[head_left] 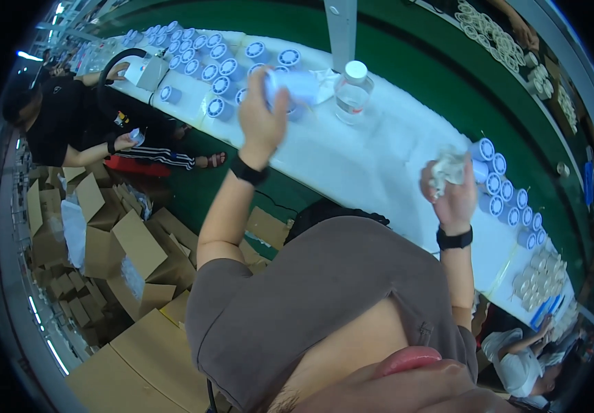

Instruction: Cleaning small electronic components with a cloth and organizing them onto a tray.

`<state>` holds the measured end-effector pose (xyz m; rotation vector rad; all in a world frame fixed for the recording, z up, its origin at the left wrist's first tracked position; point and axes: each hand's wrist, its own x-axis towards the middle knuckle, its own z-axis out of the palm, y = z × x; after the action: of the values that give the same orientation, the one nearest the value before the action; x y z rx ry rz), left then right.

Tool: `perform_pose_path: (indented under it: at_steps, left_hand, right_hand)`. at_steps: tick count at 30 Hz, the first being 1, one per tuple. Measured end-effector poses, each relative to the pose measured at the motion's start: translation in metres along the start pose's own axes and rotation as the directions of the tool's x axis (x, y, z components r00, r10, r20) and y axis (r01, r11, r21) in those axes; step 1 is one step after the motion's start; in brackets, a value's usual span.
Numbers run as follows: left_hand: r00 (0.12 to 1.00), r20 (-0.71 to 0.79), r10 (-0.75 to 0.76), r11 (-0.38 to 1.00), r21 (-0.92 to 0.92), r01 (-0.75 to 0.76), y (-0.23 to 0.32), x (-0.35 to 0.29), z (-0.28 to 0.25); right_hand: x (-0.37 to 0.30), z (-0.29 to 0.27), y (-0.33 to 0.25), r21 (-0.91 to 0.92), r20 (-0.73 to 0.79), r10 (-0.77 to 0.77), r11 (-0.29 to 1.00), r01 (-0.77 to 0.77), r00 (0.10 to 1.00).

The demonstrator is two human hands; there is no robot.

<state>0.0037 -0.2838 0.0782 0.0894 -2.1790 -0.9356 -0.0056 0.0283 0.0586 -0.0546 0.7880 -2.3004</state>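
Observation:
My left hand (pixel 261 125) is closed around a pale blue-white cylinder (pixel 295 88), blurred by motion, above the white-covered table. A crumpled white cloth (pixel 448 170) lies in my right hand (pixel 458 203), its fingers curled about it. Between the hands, a clear bottle with a white cap (pixel 353 95) stands upright near the far table edge, and a piece of white cloth or paper (pixel 326 84) lies beside it. Several pale blue cylinders with slotted round ends (pixel 229 67) stand left of my left hand. More such cylinders (pixel 493 184) are grouped just right of my right hand.
A metal post (pixel 341 41) rises at the table's far edge. At left a co-worker (pixel 59 113) holds a small pale part near a white machine (pixel 147 72). Open cardboard boxes (pixel 142 248) crowd the lower left. Clear round parts (pixel 540 279) and another person (pixel 517 361) are at right.

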Motion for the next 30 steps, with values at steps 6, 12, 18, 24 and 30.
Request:
perform_pose_path:
  at_steps: [6, 12, 18, 24, 30]
  left_hand:
    - [0.968, 0.025, -0.252, 0.762, 0.621, 0.182, -0.155, 0.087, -0.011]
    - [0.858, 0.037, -0.513, 0.407, 0.890, 0.205, -0.248, 0.126, 0.017]
    - [0.791, 0.171, -0.588, 0.456, 0.877, 0.150, -0.265, 0.136, 0.029]
    - [0.774, 0.175, -0.608, 0.449, 0.880, 0.154, -0.283, 0.131, 0.027]
    - [0.883, 0.005, -0.470, 0.566, 0.769, 0.297, -0.271, 0.107, 0.028]
  right_hand:
    - [-0.024, -0.016, 0.008, 0.097, -0.317, -0.127, 0.981, 0.165, 0.940]
    - [-0.057, -0.025, 0.026, 0.165, -0.488, -0.205, 0.933, 0.321, 0.848]
    - [-0.048, -0.031, 0.032, 0.167, -0.554, -0.225, 0.913, 0.372, 0.801]
    - [-0.026, -0.016, 0.027, 0.153, -0.473, -0.207, 0.938, 0.312, 0.856]
    - [-0.033, -0.027, 0.024, 0.147, -0.379, -0.209, 0.948, 0.282, 0.901]
